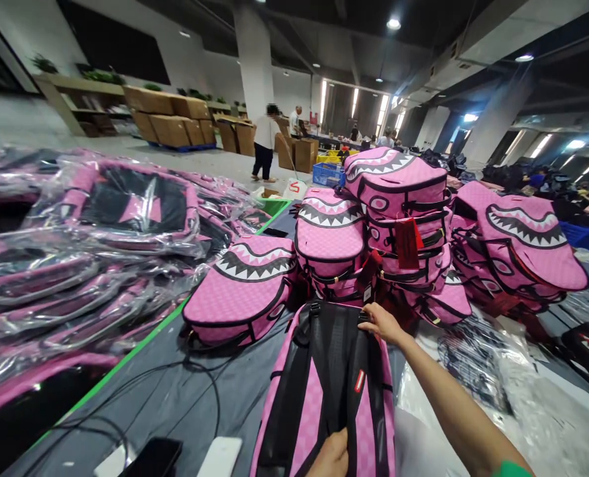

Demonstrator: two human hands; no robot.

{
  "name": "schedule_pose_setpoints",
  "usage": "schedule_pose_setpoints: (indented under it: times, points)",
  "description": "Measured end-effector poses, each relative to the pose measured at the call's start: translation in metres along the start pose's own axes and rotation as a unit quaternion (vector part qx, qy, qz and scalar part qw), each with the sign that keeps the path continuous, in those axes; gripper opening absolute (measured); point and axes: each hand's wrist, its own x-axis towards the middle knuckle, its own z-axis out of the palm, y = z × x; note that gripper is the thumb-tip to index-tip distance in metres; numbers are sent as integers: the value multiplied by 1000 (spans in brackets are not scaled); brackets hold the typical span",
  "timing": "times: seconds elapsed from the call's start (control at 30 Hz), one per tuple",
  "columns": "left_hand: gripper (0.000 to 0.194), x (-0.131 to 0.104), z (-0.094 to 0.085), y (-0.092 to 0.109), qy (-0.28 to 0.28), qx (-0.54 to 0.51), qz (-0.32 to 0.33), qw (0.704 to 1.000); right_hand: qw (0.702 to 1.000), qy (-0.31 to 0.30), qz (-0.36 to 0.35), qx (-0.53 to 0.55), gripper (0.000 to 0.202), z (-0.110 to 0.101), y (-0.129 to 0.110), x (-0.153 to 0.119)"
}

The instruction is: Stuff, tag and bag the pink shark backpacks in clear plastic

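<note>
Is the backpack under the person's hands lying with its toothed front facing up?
No, the backpack lies with its black shoulder straps facing up.

Two hands, one left (331, 454) and one right (379, 323), are on one strapped backpack (334, 391). Beyond that backpack are one lone pink backpack (242, 288) to the left, one pile (330, 242) straight ahead, and two piles to the right: a tall pile (398, 199) of at least three and a far pile (523, 245), its number unclear. Left of the strapped backpack are one black phone (152, 458), one white slab (220, 457) and wrapped backpacks (135, 205), too overlapped to count.
</note>
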Motion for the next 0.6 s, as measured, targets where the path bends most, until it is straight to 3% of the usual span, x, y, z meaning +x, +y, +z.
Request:
schedule_pose_setpoints:
  times: [0.07, 0.17, 0.27, 0.33, 0.37, 0.47, 0.6]
  points:
    - [25, -6, -17, 1, -8, 28, -27, 999, 1000, -9, 1, -11, 34, 19, 4, 18]
    - [34, 6, -80, 14, 41, 124, -63, 989, 1000, -14, 17, -18, 67, 44, 16, 34]
    - [48, 50, -167, 21, 241, 276, -57, 929, 998, -30, 43, -18, 83, 65, 33, 38]
    - [70, 91, -211, 10, 302, 334, -63, 891, 999, -19, 32, -15, 78, 78, 46, 36]
    - [71, 110, -223, 1, 302, 337, -62, 890, 1000, 0, 15, -11, 74, 85, 53, 33]
    - [64, 152, -227, -27, 288, 331, -31, 898, 994, 97, -44, 5, 65, 109, 71, 21]
    - [62, 163, -203, -42, 281, 345, 41, 895, 974, 212, -74, -3, 54, 137, 84, 5]
